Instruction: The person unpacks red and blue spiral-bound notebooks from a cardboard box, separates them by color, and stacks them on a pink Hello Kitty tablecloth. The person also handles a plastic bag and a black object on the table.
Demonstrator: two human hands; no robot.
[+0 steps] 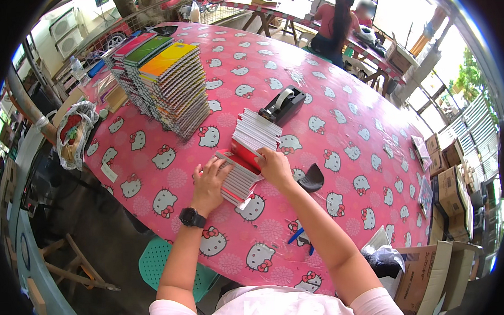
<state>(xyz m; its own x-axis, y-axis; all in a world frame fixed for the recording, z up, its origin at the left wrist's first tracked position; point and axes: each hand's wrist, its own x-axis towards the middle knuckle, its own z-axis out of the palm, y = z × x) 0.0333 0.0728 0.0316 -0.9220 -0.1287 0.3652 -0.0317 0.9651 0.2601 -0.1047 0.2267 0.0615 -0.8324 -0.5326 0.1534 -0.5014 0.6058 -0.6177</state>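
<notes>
"Lying between the two hands, which way does that row of booklets point(244, 154) run?"

"Lengthwise, away from the person across the pink surface point(343, 232), its far end slanting a little to the right. It is parted across the middle, and a red cover point(240, 150) shows in the gap."

"Which hand is nearer to that gap?"

"Both are close. The right hand point(274, 166) comes at it from the right, its fingers bent, the thumb and first finger drawn narrow at the cover's right edge. Whether they pinch it or only touch it, I cannot tell."

"And the left hand point(209, 184)?"

"On the other side, lower down. Its fingers are spread loosely over the left side of the near part point(241, 187), with the thumb apart."

"So the far part point(256, 130) has no hand on it?"

"None that I see. It stretches up beyond the right fingertips, toward the black tape dispenser point(283, 105), which stands just past its end. Whether those two touch is unclear."

"Anything else close?"

"A curved black piece point(311, 178), just right of the right wrist."
</notes>
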